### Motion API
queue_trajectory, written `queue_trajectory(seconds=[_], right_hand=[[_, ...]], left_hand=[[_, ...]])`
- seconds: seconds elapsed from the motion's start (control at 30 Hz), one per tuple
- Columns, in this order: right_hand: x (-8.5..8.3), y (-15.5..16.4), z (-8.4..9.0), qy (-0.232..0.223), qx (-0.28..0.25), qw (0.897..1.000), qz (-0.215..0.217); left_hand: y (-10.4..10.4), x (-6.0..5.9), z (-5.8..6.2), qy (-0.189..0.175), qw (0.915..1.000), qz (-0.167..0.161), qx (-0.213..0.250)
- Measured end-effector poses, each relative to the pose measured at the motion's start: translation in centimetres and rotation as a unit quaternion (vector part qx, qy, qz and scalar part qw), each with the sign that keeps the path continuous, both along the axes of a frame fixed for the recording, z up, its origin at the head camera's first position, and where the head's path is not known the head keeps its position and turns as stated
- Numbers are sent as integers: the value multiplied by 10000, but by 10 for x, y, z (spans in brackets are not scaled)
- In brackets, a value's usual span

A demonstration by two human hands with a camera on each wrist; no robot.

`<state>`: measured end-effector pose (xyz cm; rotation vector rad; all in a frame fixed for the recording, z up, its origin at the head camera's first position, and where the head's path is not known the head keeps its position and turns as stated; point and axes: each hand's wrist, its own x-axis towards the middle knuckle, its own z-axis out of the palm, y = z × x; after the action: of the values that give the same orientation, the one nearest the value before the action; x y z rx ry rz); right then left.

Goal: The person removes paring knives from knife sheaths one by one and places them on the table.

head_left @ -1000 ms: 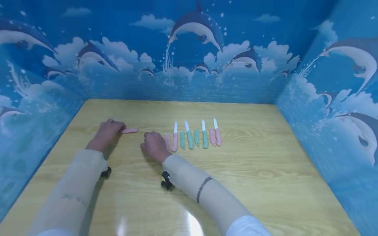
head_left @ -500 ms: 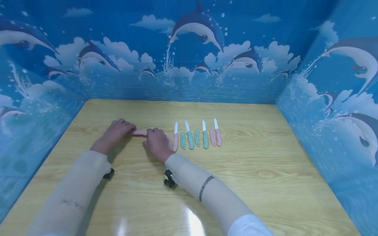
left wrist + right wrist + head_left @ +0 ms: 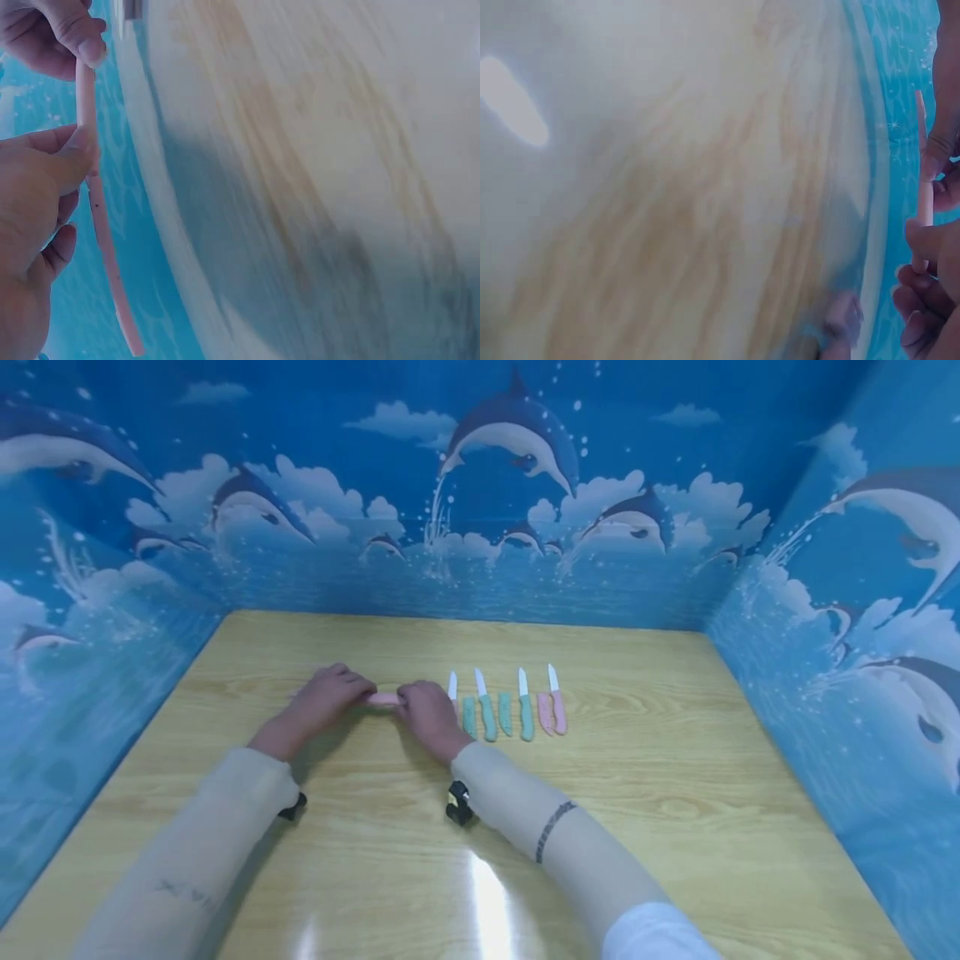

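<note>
A slim pink knife (image 3: 385, 699) is held level above the table's left half, its blade inside a pink sheath (image 3: 112, 270). My left hand (image 3: 324, 700) pinches it between thumb and fingers close to where handle and sheath meet, as the left wrist view shows. On the handle's end, my right hand (image 3: 433, 714) grips with thumb and curled fingers. The right wrist view has both hands on the pink handle (image 3: 925, 201). No blade shows between handle and sheath. The right hand partly covers another pink knife (image 3: 453, 683) lying behind it.
Right of the hands, a row on the wooden table (image 3: 660, 810) holds a green sheath (image 3: 469, 717), a green knife (image 3: 486, 710), a second green sheath (image 3: 506, 714), another green knife (image 3: 525, 706), a pink sheath (image 3: 545, 713) and a pink knife (image 3: 557, 703), blades bare and pointing away.
My left hand has moved right with the pink knife, toward the right hand. My right hand, earlier apart from it, now holds the handle's end and has shifted right too.
</note>
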<state>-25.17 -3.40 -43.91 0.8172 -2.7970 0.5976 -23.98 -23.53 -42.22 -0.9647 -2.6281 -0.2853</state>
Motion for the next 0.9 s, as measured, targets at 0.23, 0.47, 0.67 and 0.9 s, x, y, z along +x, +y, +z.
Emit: queue_trajectory(seconds=[0.23,0.47,0.67,0.9], right_hand=[[1,19,7,288,-97,9995,-15],[7,41,10,291,-494,9982,172],[17,63,15,385,-702,9963,323],[29,83,19,562,-920,9931,465]], left_hand=[[14,3,1,439,9988,-140,149],[28,11,3,769,9960,-286,362],[42,20,7,1215,9903,-469,480],[49,29,9,1162,9906,-447,564]])
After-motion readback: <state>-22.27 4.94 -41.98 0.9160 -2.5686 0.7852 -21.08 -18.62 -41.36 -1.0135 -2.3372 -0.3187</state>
